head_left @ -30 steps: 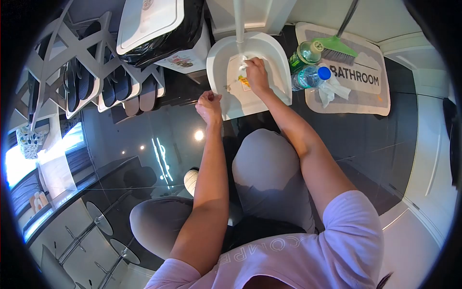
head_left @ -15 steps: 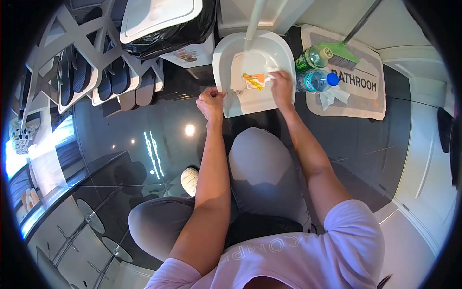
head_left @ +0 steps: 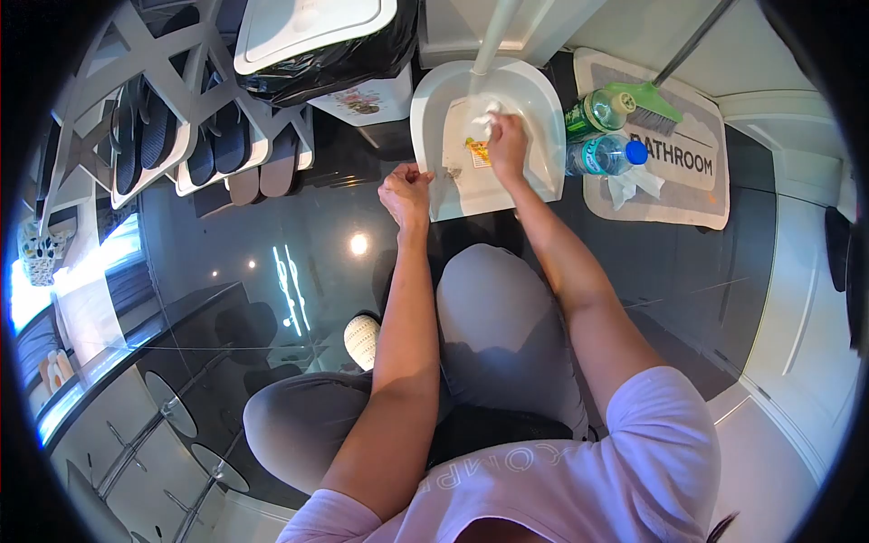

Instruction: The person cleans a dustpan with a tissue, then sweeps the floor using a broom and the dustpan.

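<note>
A white dustpan (head_left: 550, 118) lies on the dark floor with its long handle (head_left: 493, 36) rising away from me. At its left front corner, my left hand (head_left: 405, 194) is closed, its fingertips pinching the rim. Inside the pan, a crumpled white tissue (head_left: 489, 114) is gripped in my right hand (head_left: 509, 145). Just left of that hand lies a small orange, yellow and white wrapper (head_left: 477, 156), partly covered by it. Some dark, fine debris (head_left: 453, 173) sits on the pan's floor near the left side.
Right of the pan are a green bottle (head_left: 595, 112), a clear blue-capped bottle (head_left: 606, 155), another tissue (head_left: 636, 185), a bathroom mat (head_left: 697, 195) and a green broom (head_left: 652, 100). A lidded bin (head_left: 362, 101) and a shoe rack (head_left: 195, 104) stand left.
My right hand has moved away from me and left inside the dustpan, carrying the tissue over part of the wrapper. My left hand stays at the rim. The view has shifted slightly.
</note>
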Demonstrator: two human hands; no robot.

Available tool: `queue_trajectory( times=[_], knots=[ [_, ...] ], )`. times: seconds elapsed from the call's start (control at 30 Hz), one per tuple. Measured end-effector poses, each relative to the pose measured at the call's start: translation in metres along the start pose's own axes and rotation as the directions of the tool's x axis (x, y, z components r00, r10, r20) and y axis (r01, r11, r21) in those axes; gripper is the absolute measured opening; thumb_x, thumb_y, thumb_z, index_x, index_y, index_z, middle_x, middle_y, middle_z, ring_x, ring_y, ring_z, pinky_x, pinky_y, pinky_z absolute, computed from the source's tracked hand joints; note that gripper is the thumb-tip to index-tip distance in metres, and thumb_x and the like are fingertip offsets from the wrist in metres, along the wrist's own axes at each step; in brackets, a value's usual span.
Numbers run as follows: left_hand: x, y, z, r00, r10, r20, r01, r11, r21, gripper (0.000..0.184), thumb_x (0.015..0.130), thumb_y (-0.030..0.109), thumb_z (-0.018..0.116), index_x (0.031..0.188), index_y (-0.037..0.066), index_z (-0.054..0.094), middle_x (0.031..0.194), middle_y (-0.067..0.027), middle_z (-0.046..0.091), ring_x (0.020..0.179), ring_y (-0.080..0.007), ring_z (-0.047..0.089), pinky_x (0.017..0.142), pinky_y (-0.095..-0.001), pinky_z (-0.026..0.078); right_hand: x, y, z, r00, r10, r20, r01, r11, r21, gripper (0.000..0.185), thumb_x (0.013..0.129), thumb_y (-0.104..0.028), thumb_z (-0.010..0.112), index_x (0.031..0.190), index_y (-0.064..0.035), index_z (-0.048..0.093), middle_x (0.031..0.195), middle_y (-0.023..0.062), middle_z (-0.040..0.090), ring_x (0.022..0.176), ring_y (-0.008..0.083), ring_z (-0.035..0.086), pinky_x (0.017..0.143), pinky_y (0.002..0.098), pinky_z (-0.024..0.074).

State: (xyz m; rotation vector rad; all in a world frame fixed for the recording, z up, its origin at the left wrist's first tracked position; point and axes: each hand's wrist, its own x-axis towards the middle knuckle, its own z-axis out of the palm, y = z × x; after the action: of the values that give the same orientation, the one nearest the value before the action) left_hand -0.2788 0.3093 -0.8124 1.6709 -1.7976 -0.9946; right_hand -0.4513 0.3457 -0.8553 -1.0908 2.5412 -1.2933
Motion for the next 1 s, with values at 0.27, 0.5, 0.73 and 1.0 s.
queue_trajectory(
  times=[0.27, 0.5, 0.73, 1.0],
  knots=[
    [0.0, -0.008, 0.004, 1.0, 0.017, 0.005, -0.017, 0.998, -0.067, 0.015, 0.064, 0.006, 0.073, 0.077, 0.003, 0.068, 0.058, -0.0033, 0.062, 0.049, -0.0067, 0.054, 0.049, -0.0227, 0.041, 0.012, -0.011, 0.041, 0.901, -0.413, 0.136, 0.416, 0.909, 0.006, 0.02, 0.074, 0.002, 0.052, 0.089, -0.0046, 0.063, 0.09, 0.01, 0.058, 0.092, 0.0294, 0.052, 0.083, 0.0368, 0.0411],
    [0.0, -0.004, 0.003, 1.0, 0.015, -0.009, -0.015, 1.0, -0.024, 0.015, 0.064, 0.006, 0.073, 0.077, 0.002, 0.068, 0.059, -0.0041, 0.063, 0.048, -0.0082, 0.055, 0.048, -0.0238, 0.042, -0.024, -0.017, -0.005, 0.569, -0.577, 0.586, 0.523, 0.804, 0.284, 0.009, 0.078, -0.01, 0.056, 0.083, -0.0051, 0.062, 0.099, 0.0065, 0.058, 0.098, 0.0268, 0.052, 0.088, 0.0388, 0.0386],
    [-0.002, 0.003, -0.001, 1.0, 0.002, -0.005, -0.002, 0.999, -0.048, 0.017, 0.062, 0.007, 0.074, 0.078, 0.003, 0.069, 0.061, -0.0049, 0.064, 0.049, -0.0091, 0.056, 0.049, -0.0237, 0.043, -0.051, 0.0, -0.035, 0.485, -0.636, 0.6, 0.681, 0.705, 0.198, 0.02, 0.077, -0.008, 0.052, 0.093, -0.0053, 0.062, 0.11, 0.0069, 0.055, 0.106, 0.0243, 0.05, 0.091, 0.0358, 0.0402],
    [-0.001, -0.001, 0.001, 1.0, -0.011, 0.012, 0.012, 1.0, -0.01, 0.017, 0.062, 0.007, 0.074, 0.077, 0.002, 0.068, 0.059, -0.0046, 0.063, 0.05, -0.0085, 0.056, 0.05, -0.023, 0.044, -0.069, 0.016, -0.035, 0.728, -0.486, 0.484, 0.518, 0.852, 0.076, 0.019, 0.072, -0.003, 0.054, 0.087, -0.0044, 0.065, 0.098, 0.0074, 0.059, 0.093, 0.0254, 0.056, 0.078, 0.0347, 0.0475]
  ],
)
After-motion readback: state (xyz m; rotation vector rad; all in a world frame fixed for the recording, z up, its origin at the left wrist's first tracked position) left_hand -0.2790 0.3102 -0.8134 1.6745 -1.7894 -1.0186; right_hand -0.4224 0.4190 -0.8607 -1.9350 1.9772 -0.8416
